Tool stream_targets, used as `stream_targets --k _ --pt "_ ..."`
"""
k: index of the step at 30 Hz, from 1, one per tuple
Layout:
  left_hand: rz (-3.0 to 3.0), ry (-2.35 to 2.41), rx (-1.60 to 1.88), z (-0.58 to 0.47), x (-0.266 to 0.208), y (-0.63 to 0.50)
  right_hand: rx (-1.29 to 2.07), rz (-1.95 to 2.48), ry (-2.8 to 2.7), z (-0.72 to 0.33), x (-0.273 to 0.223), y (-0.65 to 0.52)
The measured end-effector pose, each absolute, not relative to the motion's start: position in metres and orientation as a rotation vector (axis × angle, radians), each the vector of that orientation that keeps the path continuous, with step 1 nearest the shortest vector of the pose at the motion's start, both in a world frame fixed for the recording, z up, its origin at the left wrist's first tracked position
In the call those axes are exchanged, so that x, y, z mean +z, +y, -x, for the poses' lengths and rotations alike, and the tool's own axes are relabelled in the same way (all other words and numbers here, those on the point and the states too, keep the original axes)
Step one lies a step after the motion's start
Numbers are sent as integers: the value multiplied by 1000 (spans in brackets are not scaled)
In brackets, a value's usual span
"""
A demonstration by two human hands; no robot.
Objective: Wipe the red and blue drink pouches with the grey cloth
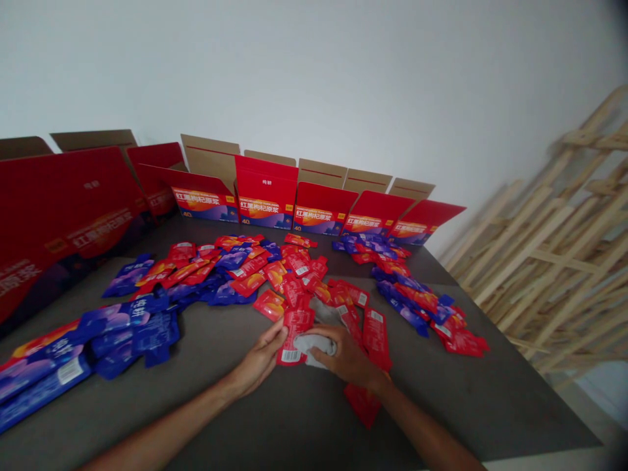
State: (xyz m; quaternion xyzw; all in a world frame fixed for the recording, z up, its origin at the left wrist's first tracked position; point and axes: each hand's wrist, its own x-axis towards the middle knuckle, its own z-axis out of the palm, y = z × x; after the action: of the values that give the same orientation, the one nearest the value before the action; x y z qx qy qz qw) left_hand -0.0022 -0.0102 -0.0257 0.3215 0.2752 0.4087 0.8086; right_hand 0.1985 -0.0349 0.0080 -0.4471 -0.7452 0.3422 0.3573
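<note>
Near the middle of the dark table, my left hand (262, 358) grips the left edge of a red pouch (297, 327), whose barcode faces up. My right hand (350, 353) is closed around a crumpled grey cloth (316, 345), which touches the pouch's right side. Part of the cloth is hidden under my fingers. Several more red pouches (375, 335) lie just beyond and to the right of my right hand. A mixed heap of red and blue pouches (245, 269) spreads beyond my left hand.
Open red cartons (266, 196) stand in a row along the wall, with larger cartons (73, 209) at left. Blue pouches (132, 330) lie at the left, and another mixed pile (422, 297) at the right. Wooden racks (554, 248) stand beyond the table's right edge.
</note>
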Motion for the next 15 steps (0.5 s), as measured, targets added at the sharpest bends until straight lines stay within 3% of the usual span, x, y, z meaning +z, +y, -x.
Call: stream_targets --k 8,15 --pt "-737 493 939 2 -28 -4 847 1353 -1336 -247 23 -8" --pt "-746 505 931 1 -25 -5 725 1386 -776 -327 58 92"
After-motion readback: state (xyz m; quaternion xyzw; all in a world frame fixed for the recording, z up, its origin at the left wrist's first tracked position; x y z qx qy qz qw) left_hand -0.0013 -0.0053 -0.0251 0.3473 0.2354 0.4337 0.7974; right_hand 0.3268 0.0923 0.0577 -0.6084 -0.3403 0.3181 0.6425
